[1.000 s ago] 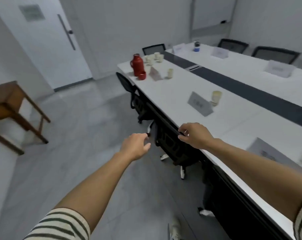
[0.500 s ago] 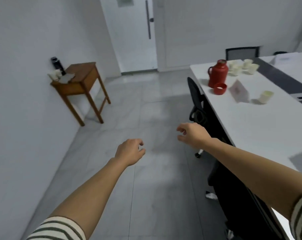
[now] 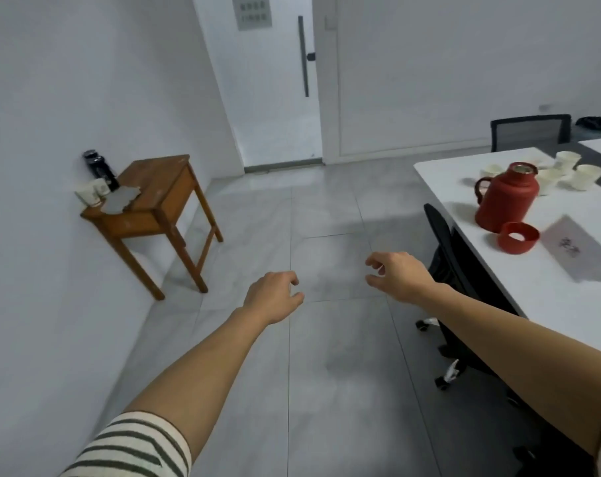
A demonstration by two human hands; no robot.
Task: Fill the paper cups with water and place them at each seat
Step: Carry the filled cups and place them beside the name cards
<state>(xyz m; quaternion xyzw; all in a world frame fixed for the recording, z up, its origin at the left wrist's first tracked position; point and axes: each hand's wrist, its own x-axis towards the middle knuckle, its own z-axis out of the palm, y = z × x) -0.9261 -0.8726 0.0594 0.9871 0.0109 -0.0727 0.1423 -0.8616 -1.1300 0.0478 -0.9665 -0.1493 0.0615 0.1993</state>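
We note a smooth white tabletop (image 3: 550, 290), faintly glossy. The red flask (image 3: 507, 197) looks matt, its mouth metallic. The paper cups (image 3: 589, 176) are matt cream. The side table (image 3: 161, 187) is worn brown wood. Floor tiles (image 3: 323, 339) show a dull sheen.

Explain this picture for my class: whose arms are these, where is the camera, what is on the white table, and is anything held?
No machine here: a person wears a camera on the head, so the one picture looks forward and down at their own arms. The left hand and right hand hover over the floor, fingers loosely curled, holding nothing. On the white table at the right stand a red flask with its top open, a red lid beside it, paper cups behind it and a name card nearer the camera. A black chair sits at the table's edge.
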